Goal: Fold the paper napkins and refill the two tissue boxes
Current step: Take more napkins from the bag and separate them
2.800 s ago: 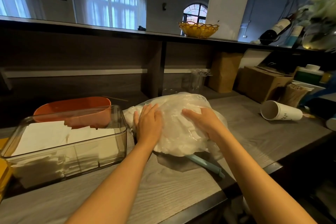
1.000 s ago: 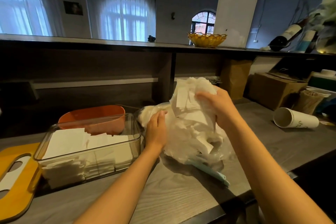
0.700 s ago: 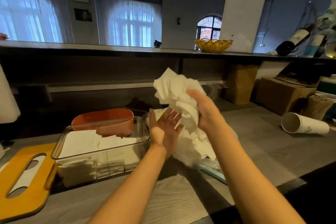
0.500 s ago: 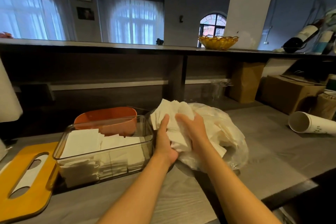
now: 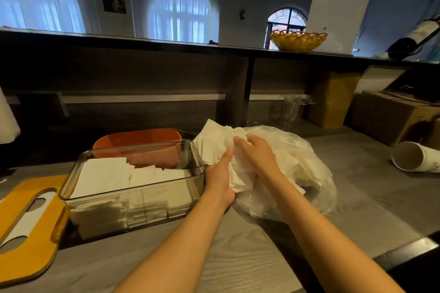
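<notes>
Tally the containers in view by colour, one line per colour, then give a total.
Clear: 1, the tissue box with napkins inside
Orange: 1, the tub behind it
Yellow: 1, the wicker basket on the shelf
White: 1, the paper cup lying on its side
Brown: 1, the cardboard box
Total: 5

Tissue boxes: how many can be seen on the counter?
2. A clear tissue box stands left of the hands, with napkins inside; an orange tissue box stands directly behind it, partly hidden.

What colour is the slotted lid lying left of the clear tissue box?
Yellow-orange; the slotted lid shows in the head view.
</notes>
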The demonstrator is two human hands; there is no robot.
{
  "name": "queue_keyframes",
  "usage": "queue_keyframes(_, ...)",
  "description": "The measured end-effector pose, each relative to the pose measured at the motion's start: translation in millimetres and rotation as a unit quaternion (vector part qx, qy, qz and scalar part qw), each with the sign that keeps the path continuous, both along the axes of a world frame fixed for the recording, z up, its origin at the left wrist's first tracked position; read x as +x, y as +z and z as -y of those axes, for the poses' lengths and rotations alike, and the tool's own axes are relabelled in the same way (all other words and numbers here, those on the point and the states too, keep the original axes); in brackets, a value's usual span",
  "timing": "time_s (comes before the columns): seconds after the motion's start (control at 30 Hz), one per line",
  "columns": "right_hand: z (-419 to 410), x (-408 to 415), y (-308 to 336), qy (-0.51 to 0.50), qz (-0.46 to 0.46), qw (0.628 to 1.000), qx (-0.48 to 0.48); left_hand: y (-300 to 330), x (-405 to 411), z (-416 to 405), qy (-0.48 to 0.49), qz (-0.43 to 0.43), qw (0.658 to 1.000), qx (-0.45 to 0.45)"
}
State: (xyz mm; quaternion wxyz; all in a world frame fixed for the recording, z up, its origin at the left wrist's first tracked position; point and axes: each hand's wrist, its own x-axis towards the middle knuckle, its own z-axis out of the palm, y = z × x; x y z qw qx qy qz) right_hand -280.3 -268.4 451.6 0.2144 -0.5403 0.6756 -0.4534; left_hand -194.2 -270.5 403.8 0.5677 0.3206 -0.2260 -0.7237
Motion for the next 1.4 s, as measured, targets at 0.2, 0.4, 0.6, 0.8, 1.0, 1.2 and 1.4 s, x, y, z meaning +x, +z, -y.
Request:
queue_keyframes(0.2, -12, -18, -8, -0.020, -0.027, 0.967, -0.253, -4, 0, 4, 0.008, -0.029, 1.000, -0.009)
queue_keyframes(0.4, -10, -22, -12, 0.088, -0.181, 0.966, -0.165, -4, 0, 4, 0.012, -0.009, 1.000, -0.012)
queue_keyframes(0.6, -7, -25, -12, 0.078, -0.236, 0.955, -0.163, -3, -2, 3, 0.021, -0.004, 1.000, -0.008)
queue_keyframes(0.8, -3, -27, -14, 0.047, -0.239, 0.948, -0.202, -2, -2, 2, 0.024, 0.000, 1.000, -0.007)
queue_keyframes(1.0, -15, -27, -2, 0.041, 0.010, 0.962, -0.269, 1, -1, 0, 0.017, 0.002, 1.000, 0.006)
queue_keyframes(1.2, -27, -32, 14, 0.197, 0.325, 0.905, -0.191, 3, 0, -4, -0.007, -0.034, 0.999, -0.002)
queue_keyframes(1.4, -34, -29, 20, 0.226, 0.301, 0.915, -0.145, 2, 2, -4, 0.001, -0.105, 0.994, -0.017)
